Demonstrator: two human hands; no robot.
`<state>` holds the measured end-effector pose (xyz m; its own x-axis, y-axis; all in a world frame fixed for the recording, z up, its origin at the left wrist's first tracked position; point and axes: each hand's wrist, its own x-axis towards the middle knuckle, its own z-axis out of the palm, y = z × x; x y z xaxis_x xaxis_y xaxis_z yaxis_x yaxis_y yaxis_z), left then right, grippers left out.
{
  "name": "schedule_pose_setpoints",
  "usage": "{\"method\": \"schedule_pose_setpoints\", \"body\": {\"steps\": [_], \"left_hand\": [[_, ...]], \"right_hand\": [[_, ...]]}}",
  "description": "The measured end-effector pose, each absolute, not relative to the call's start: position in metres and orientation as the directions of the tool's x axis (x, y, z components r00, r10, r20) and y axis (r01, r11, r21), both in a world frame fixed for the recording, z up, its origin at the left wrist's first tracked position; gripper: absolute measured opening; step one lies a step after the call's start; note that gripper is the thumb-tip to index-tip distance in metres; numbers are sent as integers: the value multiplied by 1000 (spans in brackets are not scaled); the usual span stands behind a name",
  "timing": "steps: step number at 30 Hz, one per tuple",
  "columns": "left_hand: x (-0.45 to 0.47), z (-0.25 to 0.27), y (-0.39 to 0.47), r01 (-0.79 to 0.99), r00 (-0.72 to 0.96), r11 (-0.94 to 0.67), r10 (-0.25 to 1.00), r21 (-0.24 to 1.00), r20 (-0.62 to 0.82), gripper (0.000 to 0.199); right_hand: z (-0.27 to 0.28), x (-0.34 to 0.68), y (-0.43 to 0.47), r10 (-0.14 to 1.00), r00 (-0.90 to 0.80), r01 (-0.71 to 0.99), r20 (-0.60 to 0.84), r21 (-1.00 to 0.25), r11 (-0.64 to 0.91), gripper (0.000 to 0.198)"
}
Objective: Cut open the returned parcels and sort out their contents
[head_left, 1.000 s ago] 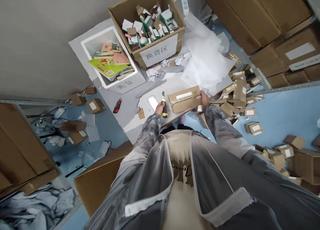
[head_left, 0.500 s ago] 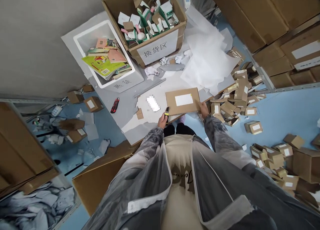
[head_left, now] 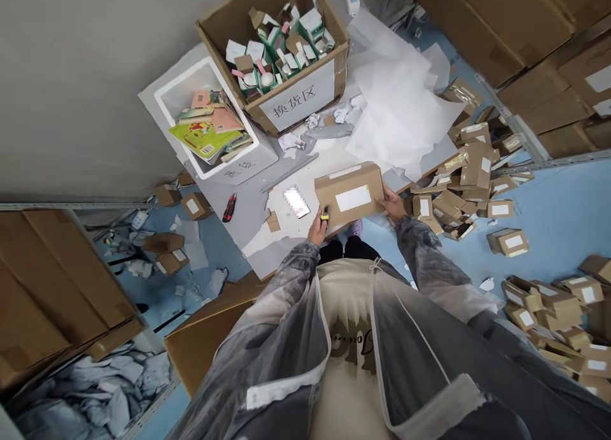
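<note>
A flat brown cardboard box [head_left: 334, 188] with a white label is held at the table's near edge, its far side face tilted into view. My left hand [head_left: 317, 228] is closed around a black and yellow utility knife [head_left: 325, 214] at the box's left end. At the opposite end, my right hand [head_left: 393, 204] grips the box by its right edge, fingers partly hidden. Left of the box lies a phone [head_left: 296, 202] with a blurred white screen. Farther left on the table rests a red and black utility knife [head_left: 230, 207].
At the table's back stand a carton of small green-and-white boxes [head_left: 298, 102] and a white foam box with booklets [head_left: 258, 153]. White packing foam sheets [head_left: 396, 102] spread to the right. Several small cartons [head_left: 475, 166] are piled on the right; a large open carton [head_left: 205, 338] stands lower left.
The box has tipped so that its far side face shows. My left hand and the knife have turned slightly against its left end. The whole view has shifted a little.
</note>
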<state>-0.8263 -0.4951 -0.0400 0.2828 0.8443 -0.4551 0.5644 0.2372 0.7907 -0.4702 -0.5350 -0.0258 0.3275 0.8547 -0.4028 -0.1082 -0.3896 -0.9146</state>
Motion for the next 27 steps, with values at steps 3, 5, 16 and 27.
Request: {"method": "schedule_pose_setpoints", "body": {"steps": [3, 5, 16, 27], "left_hand": [[-847, -49, -513, 618, 482, -23, 800, 786, -356, 48], [-858, -54, -523, 596, 570, -139, 767, 791, -294, 55], [-866, -71, -521, 700, 541, -227, 788, 677, -294, 33], [-886, 29, -530, 680, 456, -53, 812, 731, -365, 52]], "right_hand": [[-38, -469, -554, 832, 346, -191, -433, -901, -390, 109], [-49, -471, -568, 806, 367, -293, -464, -880, -373, 106], [-105, -485, -554, 753, 372, -569, -543, -774, -277, 91], [-106, -487, -564, 861, 346, -110, -371, -928, -356, 88]]}}
